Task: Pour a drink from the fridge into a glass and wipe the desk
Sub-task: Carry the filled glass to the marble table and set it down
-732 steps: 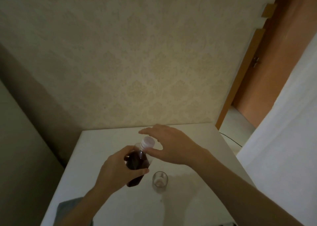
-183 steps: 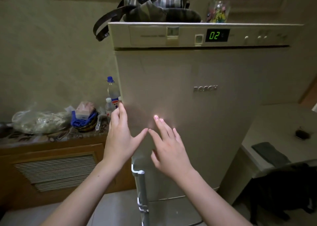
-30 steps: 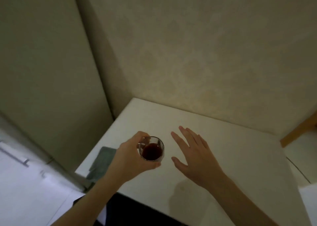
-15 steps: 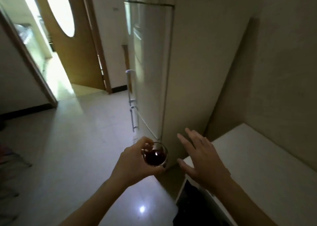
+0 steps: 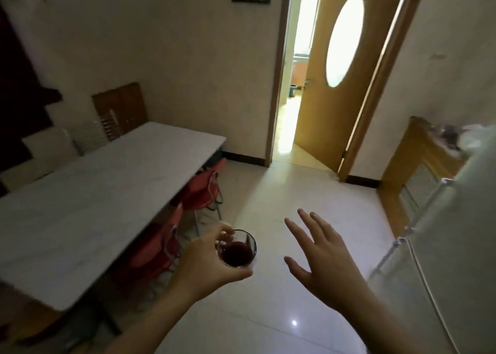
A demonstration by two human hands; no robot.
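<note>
My left hand [image 5: 206, 262] grips a small clear glass [image 5: 237, 251] partly filled with dark red drink, held upright over the tiled floor. To its right my right hand [image 5: 322, 249] hovers empty, fingers spread, palm facing left. The white fridge [image 5: 456, 259] stands at the right edge, its door shut and its long handle showing. The small desk and the grey cloth are out of view.
A long white table [image 5: 88, 192] fills the left, with red chairs [image 5: 204, 187] tucked along its near side. Ahead, a wooden door [image 5: 341, 79] with an oval window stands open onto a bright room. A wooden cabinet [image 5: 413, 160] sits beside the fridge. Glossy tiled floor [image 5: 295, 198] lies between.
My view has swung left, away from the small desk and the fridge's side, to the room with the long table and doorway. The glass stays in my left hand; my right hand stays open.
</note>
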